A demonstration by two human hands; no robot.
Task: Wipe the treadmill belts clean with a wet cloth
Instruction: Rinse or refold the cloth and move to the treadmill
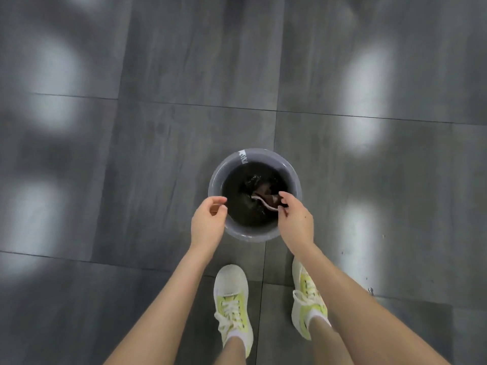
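Note:
A grey bucket stands on the floor in front of my feet, filled with dark water. A dark brown cloth with a pale edge lies in the water. My right hand reaches over the bucket's right side and pinches the cloth's pale edge between thumb and fingers. My left hand hovers over the bucket's left rim with fingers loosely curled, holding nothing. No treadmill is in view.
Large dark grey floor tiles with bright light reflections surround the bucket. My two feet in white and yellow-green sneakers stand just behind the bucket.

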